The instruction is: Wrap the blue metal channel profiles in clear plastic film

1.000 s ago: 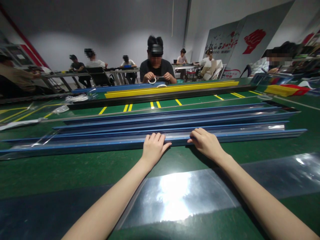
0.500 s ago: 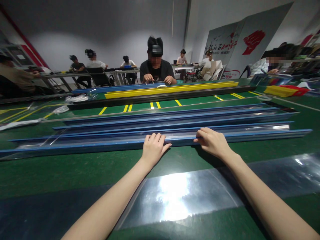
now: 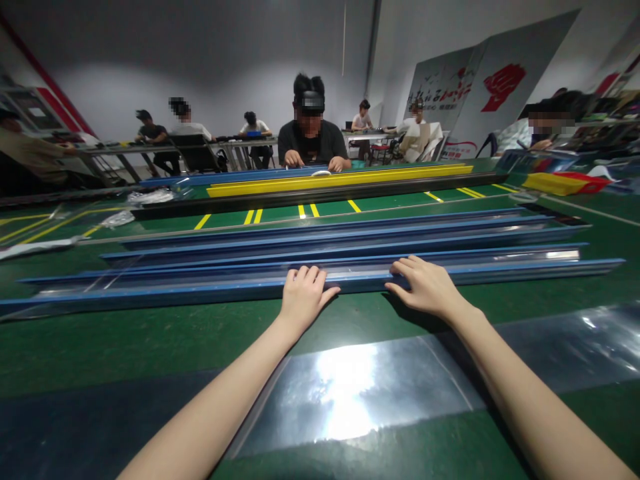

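Your left hand [image 3: 304, 297] and right hand [image 3: 425, 285], set apart, curl fingers over the near wall of the blue channel [image 3: 200, 294], likely steadying it; whether either clamps, I cannot tell. It lies well short of the far edge of the surface [image 3: 200, 340].

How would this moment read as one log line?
left hand: on nearest blue strip | right hand: fingers on same strip | shiny sheet: on green table, below both forearms

our forearms [image 3: 220, 407] stretched forward, our left hand [image 3: 304, 299] palm down, our right hand [image 3: 423, 283] loosely curled, thumbs [image 3: 331, 295] spread
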Available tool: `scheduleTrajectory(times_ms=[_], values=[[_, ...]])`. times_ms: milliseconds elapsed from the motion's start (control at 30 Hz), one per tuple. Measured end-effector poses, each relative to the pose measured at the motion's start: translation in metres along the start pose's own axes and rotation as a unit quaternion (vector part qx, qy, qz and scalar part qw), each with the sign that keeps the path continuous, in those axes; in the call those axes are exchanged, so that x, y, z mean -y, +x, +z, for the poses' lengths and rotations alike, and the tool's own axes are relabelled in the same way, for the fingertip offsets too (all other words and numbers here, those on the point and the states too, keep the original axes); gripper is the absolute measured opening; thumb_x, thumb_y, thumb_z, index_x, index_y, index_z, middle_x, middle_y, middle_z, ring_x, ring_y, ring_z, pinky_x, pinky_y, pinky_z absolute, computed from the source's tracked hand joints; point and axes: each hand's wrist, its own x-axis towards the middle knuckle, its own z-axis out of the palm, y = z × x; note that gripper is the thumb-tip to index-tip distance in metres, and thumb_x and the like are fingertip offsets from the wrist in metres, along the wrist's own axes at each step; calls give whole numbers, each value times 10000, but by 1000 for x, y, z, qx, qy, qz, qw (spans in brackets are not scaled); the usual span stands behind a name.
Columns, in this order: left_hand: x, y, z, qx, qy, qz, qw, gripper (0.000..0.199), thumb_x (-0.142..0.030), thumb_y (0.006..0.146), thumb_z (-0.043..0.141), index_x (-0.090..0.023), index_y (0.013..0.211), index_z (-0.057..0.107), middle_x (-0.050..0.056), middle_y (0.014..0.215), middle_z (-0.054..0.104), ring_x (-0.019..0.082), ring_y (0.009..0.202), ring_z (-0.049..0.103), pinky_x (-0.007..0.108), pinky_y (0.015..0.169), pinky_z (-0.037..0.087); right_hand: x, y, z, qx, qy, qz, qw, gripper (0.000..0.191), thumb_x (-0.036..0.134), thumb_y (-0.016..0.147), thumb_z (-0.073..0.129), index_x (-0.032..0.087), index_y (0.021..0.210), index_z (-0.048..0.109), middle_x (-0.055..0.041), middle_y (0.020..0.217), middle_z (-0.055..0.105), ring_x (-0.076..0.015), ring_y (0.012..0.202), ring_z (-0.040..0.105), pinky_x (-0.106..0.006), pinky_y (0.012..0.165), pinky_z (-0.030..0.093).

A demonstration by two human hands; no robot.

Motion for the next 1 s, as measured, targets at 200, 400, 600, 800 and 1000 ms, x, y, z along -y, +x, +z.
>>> scheduleTrajectory(times_ms=[200, 400, 600, 800, 1000], values=[[0, 0, -2, 2, 7, 2, 1000, 340, -482, 827, 439, -173, 826, 580, 70, 847, 617, 215, 802, 502, 331, 682, 292, 18, 6, 11, 0, 5, -30, 1000, 356, 446, 850, 374, 164, 942, 571, -95, 959, 628, -202, 889, 534, -292, 715, 371], [0, 0, -1, -3, 3, 5, 1000, 334, -477, 828, 442, -171, 816, 575, 66, 854, 627, 212, 800, 508, 331, 684, 291, 22, 7, 18, -19, 10, -34, 999, 371, 422, 870, 345, 153, 990, 570, -105, 1012, 621, -201, 918, 538, -297, 742, 374], [1, 0, -1, -7, -18, 7, 1000, 322, -464, 834, 444, -170, 844, 574, 67, 910, 637, 209, 825, 522, 331, 695, 292, 22, 6, 19, -23, 14, -29, 999, 375, 414, 874, 340, 150, 998, 575, -105, 1029, 620, -204, 929, 541, -299, 737, 375], [1, -1, 0, -12, -27, 7, 1000, 323, -463, 837, 442, -169, 858, 573, 64, 946, 645, 202, 827, 534, 329, 691, 297, 24, 6, 19, -29, 21, -22, 999, 369, 409, 873, 349, 153, 1013, 575, -103, 1048, 622, -204, 946, 543, -306, 755, 371], [1, -2, 1, -10, -19, 8, 1000, 342, -473, 841, 426, -166, 867, 575, 62, 902, 653, 198, 791, 540, 323, 665, 293, 24, 6, 19, -25, 20, -19, 999, 377, 409, 876, 335, 152, 1022, 568, -101, 1060, 619, -203, 962, 537, -304, 769, 363]])
